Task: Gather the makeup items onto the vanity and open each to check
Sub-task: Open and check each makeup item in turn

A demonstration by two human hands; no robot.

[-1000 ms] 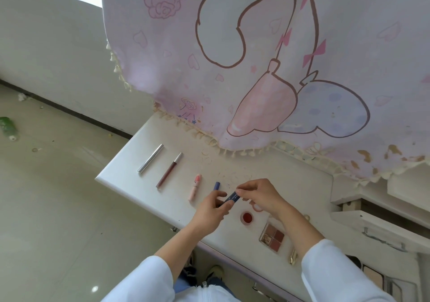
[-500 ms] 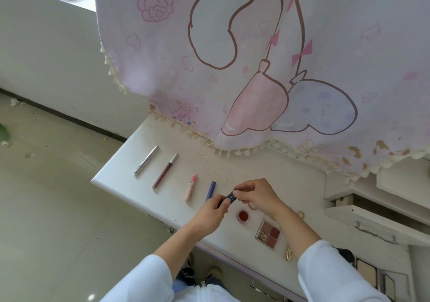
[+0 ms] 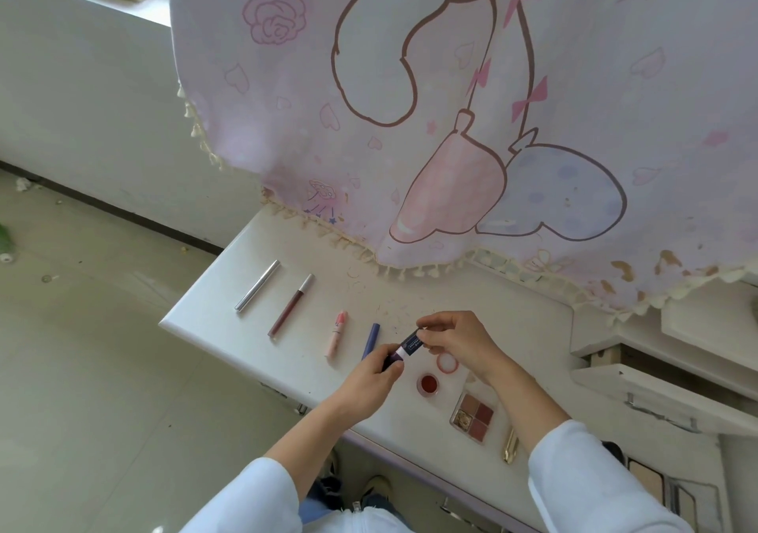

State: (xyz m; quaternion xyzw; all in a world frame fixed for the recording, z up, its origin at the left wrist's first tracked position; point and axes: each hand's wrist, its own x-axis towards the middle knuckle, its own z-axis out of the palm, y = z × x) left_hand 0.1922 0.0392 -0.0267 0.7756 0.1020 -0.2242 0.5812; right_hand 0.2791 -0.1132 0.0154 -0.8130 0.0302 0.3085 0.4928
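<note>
Both hands hold a small dark tube (image 3: pixel 406 347) just above the white vanity top (image 3: pixel 213 307). My left hand (image 3: pixel 371 372) grips its lower end and my right hand (image 3: pixel 451 339) pinches its dark cap; a pale band shows between the two parts. On the vanity lie a silver pen (image 3: pixel 257 291), a brown liner (image 3: pixel 290 305), a pink lipstick (image 3: pixel 336 333) and a blue tube (image 3: pixel 370 340). An open red pot (image 3: pixel 428 383), its lid (image 3: pixel 446 363), an eyeshadow palette (image 3: pixel 473 414) and a gold tube (image 3: pixel 510 448) lie to the right.
A pink cartoon-print cloth (image 3: pixel 451 101) with a fringe hangs over the back of the vanity. White shelves (image 3: pixel 664 389) stand at the right. The pale floor (image 3: pixel 82 368) lies to the left, below the vanity's edge. Open compacts (image 3: pixel 646 485) sit lower right.
The dark tube's two parts have separated a little, showing a pale band between cap and body. The blue tube on the vanity is now fully uncovered beside my left hand.
</note>
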